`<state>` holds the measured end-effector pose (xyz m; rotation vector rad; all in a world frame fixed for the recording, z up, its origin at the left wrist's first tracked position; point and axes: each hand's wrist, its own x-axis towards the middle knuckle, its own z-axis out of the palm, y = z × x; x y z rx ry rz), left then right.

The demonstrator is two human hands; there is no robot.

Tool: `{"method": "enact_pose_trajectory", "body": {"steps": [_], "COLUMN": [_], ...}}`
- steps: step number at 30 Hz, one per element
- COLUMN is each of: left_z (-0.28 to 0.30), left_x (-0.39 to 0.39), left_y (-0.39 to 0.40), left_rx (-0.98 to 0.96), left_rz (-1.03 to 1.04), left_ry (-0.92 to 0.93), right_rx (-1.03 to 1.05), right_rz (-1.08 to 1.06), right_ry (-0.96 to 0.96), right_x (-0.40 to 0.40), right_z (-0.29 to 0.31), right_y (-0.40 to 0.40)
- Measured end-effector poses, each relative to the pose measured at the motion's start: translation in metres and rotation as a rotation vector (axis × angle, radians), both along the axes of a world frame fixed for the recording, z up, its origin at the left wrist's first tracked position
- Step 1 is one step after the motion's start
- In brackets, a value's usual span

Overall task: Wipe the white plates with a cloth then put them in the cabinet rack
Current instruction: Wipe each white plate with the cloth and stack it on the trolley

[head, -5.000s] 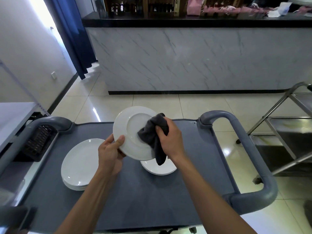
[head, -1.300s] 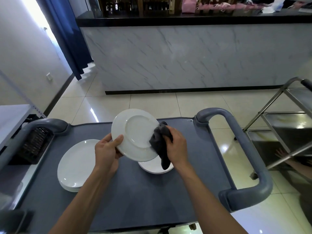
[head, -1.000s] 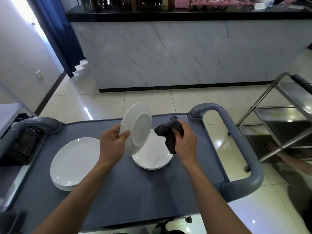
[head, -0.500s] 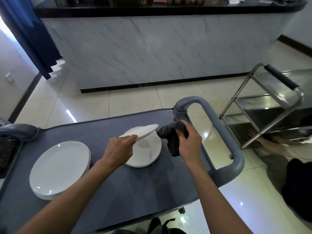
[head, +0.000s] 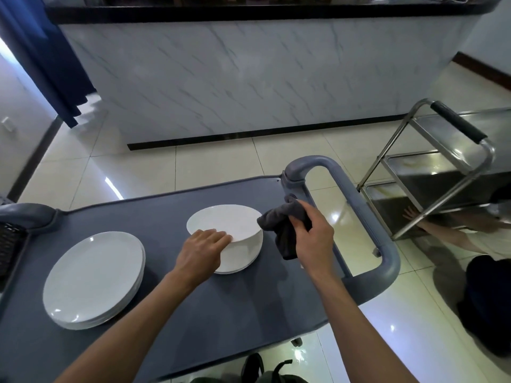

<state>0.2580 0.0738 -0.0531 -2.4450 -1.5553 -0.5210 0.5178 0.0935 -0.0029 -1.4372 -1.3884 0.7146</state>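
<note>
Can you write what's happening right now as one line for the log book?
left hand: holds white plate over small stack | right hand: grips grey cloth | big plate stack: on cart

White plates (head: pixel 224 222), dark grey cloth (head: pixel 284 225), blue-grey cart (head: pixel 221 299)
</note>
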Motion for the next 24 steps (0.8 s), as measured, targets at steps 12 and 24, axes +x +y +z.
{"method": "enact_pose_trajectory", "body": {"steps": [12,24], "left_z": [-0.046,-0.068], "left_x": [0.001,-0.006], "left_y": [-0.014,-0.025], "left_rx": [-0.163,-0.203], "left_rz": [-0.022,0.020], "left_ry": [0.007,-0.101], "right_rx": [-0.025,-0.054], "right_rz": [0.067,0.099], "right_ry": [-0.046,-0.087], "right_x": [-0.008,-0.022], "right_z": [-0.012,-0.021], "right_y": [0.000,-0.012]}}
